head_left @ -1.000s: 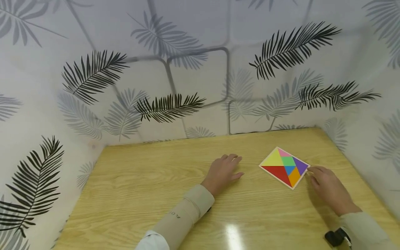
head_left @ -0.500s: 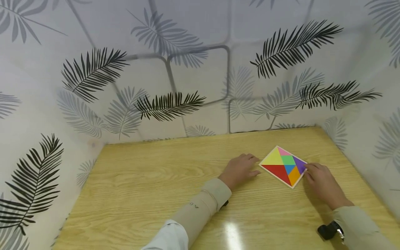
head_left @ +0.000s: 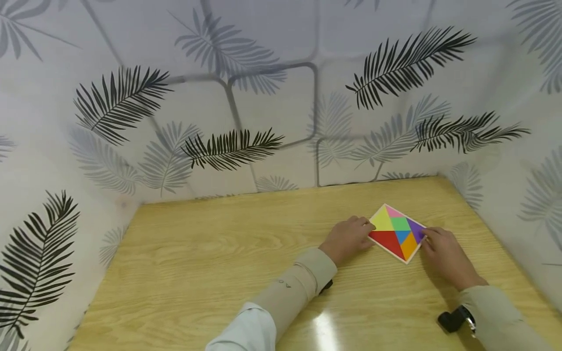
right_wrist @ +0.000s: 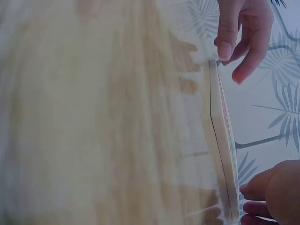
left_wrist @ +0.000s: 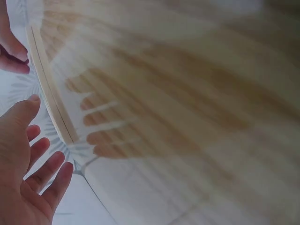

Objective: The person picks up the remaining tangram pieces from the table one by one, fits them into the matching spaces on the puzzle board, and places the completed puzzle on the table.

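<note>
A square tangram puzzle [head_left: 400,224] with coloured pieces in a pale frame lies flat on the wooden table, one corner towards each hand. My left hand [head_left: 349,239] is at its left corner, fingertips just over the yellow and red edge. In the left wrist view the fingers of that left hand [left_wrist: 33,159] are spread and loosely bent beside the board. At the opposite corner, my right hand [head_left: 450,256] pinches the purple end between finger and thumb. The right wrist view shows the puzzle's side edge [right_wrist: 224,140], with the right hand [right_wrist: 276,194] close against it.
The wooden table [head_left: 210,253] stretches left and in front of the puzzle. A white wall covering [head_left: 272,107] with leaf prints rises behind and at both sides. A black strap device [head_left: 452,319] is on the right wrist.
My left hand has moved right, reaching the puzzle's left corner. My right hand has shifted slightly left, its fingers now over the purple corner. The puzzle stays about where it was.
</note>
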A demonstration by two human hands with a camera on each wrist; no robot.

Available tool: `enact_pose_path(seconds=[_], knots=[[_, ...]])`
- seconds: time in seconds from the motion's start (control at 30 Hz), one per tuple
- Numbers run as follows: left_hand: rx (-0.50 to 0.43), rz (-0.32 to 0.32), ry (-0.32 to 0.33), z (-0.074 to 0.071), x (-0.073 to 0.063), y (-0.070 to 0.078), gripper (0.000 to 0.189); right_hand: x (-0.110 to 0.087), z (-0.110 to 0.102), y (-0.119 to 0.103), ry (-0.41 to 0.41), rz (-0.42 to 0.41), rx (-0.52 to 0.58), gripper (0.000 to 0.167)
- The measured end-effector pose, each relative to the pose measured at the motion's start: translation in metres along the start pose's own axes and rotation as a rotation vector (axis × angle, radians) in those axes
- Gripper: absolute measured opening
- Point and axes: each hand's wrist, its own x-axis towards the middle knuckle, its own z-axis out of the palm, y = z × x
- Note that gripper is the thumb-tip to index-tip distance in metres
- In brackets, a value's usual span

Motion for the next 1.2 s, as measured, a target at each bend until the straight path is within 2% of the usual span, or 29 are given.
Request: enact_pose_path(seconds=[0.17,0.53,0.73,1.0,1.2], knots=[[0.003,0.014,-0.023,0.004,0.006,0.008,0.042,0.002,0.003,-0.001,-0.018,0.022,0.006,0.027],[0.040,-0.014,-0.093,0.009,0.017,0.014,0.052,0.005,0.007,-0.003,-0.022,0.054,0.003,0.029],[0.024,-0.022,-0.089,0.005,0.015,0.014,0.052,0.005,0.007,-0.001,-0.035,0.071,0.011,0.031],[0.061,0.020,-0.035,0.001,0.013,0.016,0.052,0.008,0.003,0.002,0.013,0.001,0.006,0.029],[0.085,0.012,-0.042,0.002,0.011,0.018,0.049,0.010,0.003,0.004,-0.015,0.010,0.014,0.029]])
